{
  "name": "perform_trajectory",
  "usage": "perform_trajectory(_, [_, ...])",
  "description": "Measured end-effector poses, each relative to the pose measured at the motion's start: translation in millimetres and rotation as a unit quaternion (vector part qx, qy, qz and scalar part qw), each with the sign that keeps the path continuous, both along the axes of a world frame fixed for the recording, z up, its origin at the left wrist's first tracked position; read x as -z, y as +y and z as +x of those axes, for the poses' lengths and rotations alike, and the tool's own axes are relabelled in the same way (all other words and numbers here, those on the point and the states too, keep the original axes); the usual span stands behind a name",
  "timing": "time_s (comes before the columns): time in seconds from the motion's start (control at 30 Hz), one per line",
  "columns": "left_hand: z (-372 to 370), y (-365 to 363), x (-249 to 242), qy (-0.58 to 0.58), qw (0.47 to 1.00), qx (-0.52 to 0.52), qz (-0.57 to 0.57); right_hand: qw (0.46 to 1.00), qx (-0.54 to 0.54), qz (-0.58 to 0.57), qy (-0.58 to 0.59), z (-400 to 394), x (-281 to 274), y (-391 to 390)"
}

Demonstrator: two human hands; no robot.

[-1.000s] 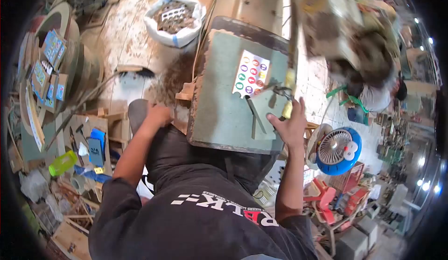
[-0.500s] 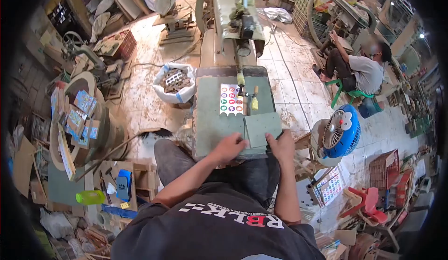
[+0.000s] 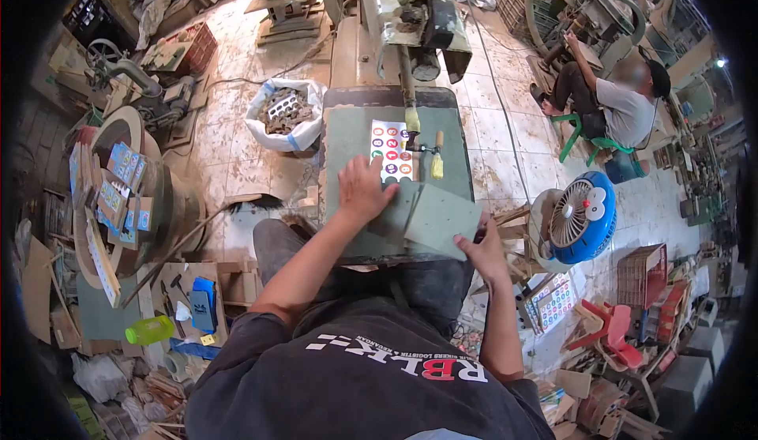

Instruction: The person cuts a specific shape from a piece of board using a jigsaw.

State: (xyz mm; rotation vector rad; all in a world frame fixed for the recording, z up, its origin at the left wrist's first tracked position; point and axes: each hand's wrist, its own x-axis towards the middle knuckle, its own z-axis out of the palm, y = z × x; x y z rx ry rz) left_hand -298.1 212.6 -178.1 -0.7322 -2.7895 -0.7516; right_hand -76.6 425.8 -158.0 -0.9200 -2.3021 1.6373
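Observation:
My left hand (image 3: 365, 189) lies low over the green-topped machine table (image 3: 347, 124), fingers spread, its fingertips beside the lower left edge of a white sheet with coloured numbered circles (image 3: 388, 132). My right hand (image 3: 483, 249) pinches the lower right corner of a grey-green square board (image 3: 444, 217) between thumb and fingers. That board is tilted and overlaps another flat grey-green piece (image 3: 395, 217) near my left thumb. Above the sheet stands the machine's spindle (image 3: 411, 118), with a yellow-handled clamp lever (image 3: 437, 165) at its right.
A white sack of scraps (image 3: 288, 136) stands left of the table. At the right are a blue fan (image 3: 583, 217) and a seated person (image 3: 624, 108) at another machine. A round bin with printed boards (image 3: 126, 179) is at the left.
My left hand has moved up and left, away from the boards to the printed sheet. My right hand has shifted slightly with the square board, which is now more tilted. The view has shifted.

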Motion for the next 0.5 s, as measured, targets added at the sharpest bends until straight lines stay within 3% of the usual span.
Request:
perform_trajectory(0.1, [-33, -7, 16, -0.012, 0.996, 0.083, 0.009, 0.993, -0.063, 0.057, -0.077, -1, -3, -4])
perform_trajectory(0.17, [-57, -14, 30, 0.017, 0.974, 0.225, 0.036, 0.989, -0.089, 0.025, -0.118, -9, -3, 9])
perform_trajectory(0.2, [-66, -14, 28, -0.009, 0.967, 0.256, 0.022, 0.997, -0.025, 0.025, -0.068, -24, -8, 10])
perform_trajectory(0.23, [-71, -13, 28, -0.014, 0.968, 0.249, 0.022, 0.997, -0.031, 0.024, -0.072, -41, -3, 17])
perform_trajectory(0.3, [-75, -6, 25, -0.005, 0.953, 0.301, 0.048, 0.973, -0.064, 0.214, 0.051, -77, 8, 35])
perform_trajectory(0.37, [-74, -5, 22, -0.021, 0.949, 0.308, 0.066, 0.916, -0.199, 0.324, 0.132, -116, -7, 36])
perform_trajectory(0.5, [-80, -4, 20, -0.031, 0.931, 0.355, 0.084, 0.862, -0.308, 0.374, 0.149, -158, 2, 34])
